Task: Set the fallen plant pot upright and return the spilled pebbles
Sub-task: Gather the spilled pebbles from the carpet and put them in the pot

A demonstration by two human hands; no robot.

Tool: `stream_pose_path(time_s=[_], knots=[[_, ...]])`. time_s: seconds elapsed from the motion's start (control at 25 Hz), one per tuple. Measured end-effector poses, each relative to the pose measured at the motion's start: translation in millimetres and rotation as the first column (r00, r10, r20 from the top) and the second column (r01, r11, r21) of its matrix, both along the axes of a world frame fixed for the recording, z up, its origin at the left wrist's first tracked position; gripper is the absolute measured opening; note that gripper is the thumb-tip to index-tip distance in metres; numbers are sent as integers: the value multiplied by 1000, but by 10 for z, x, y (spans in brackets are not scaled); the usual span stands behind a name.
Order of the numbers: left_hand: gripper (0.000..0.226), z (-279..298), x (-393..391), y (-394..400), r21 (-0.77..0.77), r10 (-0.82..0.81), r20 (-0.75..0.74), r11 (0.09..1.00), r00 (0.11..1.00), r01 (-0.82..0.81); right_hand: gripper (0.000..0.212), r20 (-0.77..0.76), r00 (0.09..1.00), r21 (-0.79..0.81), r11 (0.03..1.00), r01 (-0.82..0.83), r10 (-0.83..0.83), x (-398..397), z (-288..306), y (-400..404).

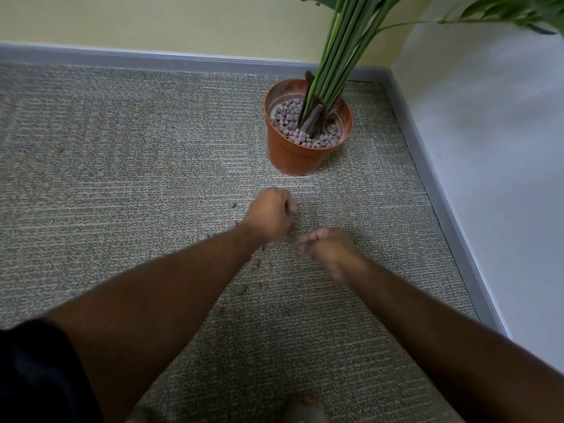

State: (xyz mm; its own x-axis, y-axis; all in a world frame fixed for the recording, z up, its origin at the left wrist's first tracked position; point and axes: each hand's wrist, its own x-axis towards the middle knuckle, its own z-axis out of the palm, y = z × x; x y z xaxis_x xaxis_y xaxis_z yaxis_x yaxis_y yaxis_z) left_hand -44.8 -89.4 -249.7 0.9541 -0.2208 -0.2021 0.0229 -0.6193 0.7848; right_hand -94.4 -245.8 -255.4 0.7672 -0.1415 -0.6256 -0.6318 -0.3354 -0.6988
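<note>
The orange plastic plant pot (293, 157) stands upright on the carpet near the corner, with green stems rising from it. Grey-purple pebbles (293, 117) fill its top around the stems. A few spilled pebbles (240, 289) lie on the carpet in front of it, one small piece (233, 205) to the left of my hands. My left hand (270, 215) is curled into a fist just in front of the pot, with pale bits showing between the fingers. My right hand (328, 250) is blurred, low over the carpet beside it, fingers bent and slightly apart.
A yellow wall with a grey skirting board (152, 58) runs along the back. A white wall (488, 178) closes the right side, its skirting (442, 203) slanting down. Leaves (503, 10) hang over the top right. A foot (305, 407) shows at the bottom edge.
</note>
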Motion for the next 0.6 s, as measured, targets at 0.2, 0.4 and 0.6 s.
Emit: stream_pose_path(time_s=[0.2,0.4,0.6], knots=[[13,573,909,159,-82,244,71,968,967,-238,24,72,996,108,992,-60,52,1014,898,161],[12,894,1583,251,-13,282,238,958,930,-287,29,314,949,0,1000,-29,28,1754,1269,551],[10,844,1839,265,38,209,254,973,944,-226,17,415,805,-560,816,-142,425,1850,1099,684]])
